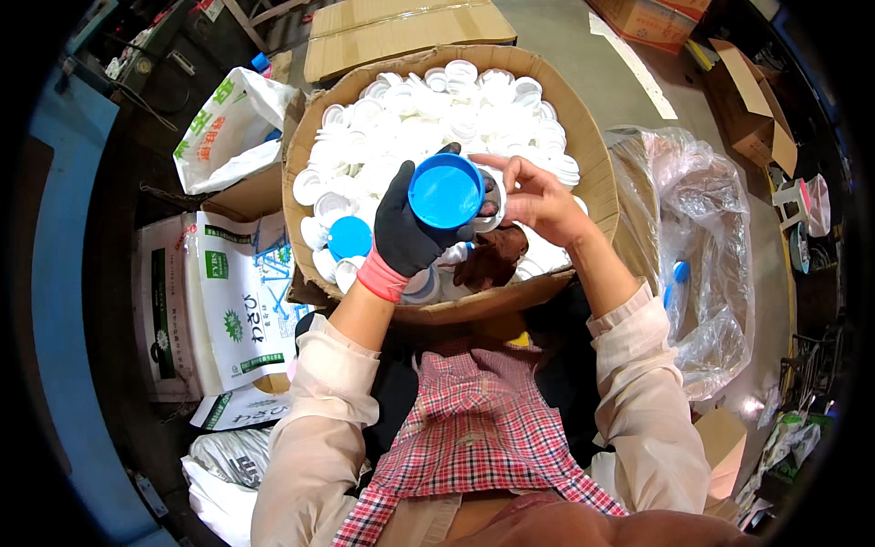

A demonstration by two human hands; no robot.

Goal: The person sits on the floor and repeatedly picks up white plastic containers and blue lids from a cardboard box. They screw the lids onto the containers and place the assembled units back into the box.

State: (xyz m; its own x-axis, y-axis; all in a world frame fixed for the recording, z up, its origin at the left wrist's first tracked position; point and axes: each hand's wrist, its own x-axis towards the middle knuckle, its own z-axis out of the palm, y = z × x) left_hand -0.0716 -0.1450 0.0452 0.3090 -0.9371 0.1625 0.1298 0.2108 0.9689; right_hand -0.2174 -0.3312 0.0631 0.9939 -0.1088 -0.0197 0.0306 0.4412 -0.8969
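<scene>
My left hand, in a black glove with a pink cuff, grips a round blue cap with its hollow side up. Just to the right, my bare right hand has its thumb and fingers closed on the rim of a white cap. The two caps sit side by side and seem to touch, with dark glove fingertips behind the white one. Under both hands a big cardboard box is heaped with white caps. Among them lie another blue cap and a crumpled brown piece, perhaps cloth.
A white printed bag and a printed carton stand at the left. On the right lies a clear plastic bag with blue items inside. A flat carton is behind the box, and an open carton stands far right.
</scene>
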